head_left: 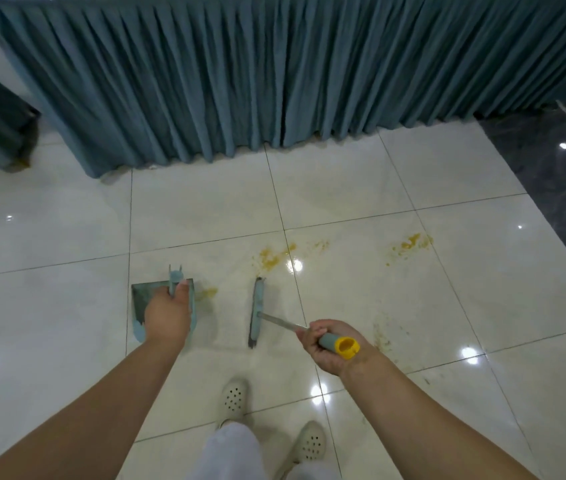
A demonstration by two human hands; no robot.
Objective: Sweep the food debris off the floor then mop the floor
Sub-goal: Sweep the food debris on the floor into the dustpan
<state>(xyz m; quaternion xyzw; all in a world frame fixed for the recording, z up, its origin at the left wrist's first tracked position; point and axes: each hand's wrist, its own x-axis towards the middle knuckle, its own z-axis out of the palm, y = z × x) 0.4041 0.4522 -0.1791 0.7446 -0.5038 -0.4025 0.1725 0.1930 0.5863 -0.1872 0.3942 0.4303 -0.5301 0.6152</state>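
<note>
Both grips are full: left hand (167, 315) is wrapped around the upright handle of a teal dustpan (143, 299), and the right hand (331, 346) is closed on the grey-and-yellow end of a broom handle (338, 344). Dustpan sits low over the floor (447, 289); whether it's actually touching the tile is hard to say. Broom head (257, 311) is a narrow teal strip down at the tile just right of the dustpan, with a gap between the two.

Floor is glossy cream tile with thin dark grout lines, lots of ceiling-light glare. Yellow food smears (272, 258) sit just beyond the broom head, another yellow patch (411, 242) is further right, and a small yellow bit (207, 292) is right beside the dustpan's edge. Fainter speckled streaks (383, 337) show up near the right hand.

Along the far side hangs a pleated teal skirt cloth (274, 74) reaching the floor. Dark polished stone flooring (551, 161) starts at the right. White perforated clogs (234, 398) and pale trousers show at the bottom.
</note>
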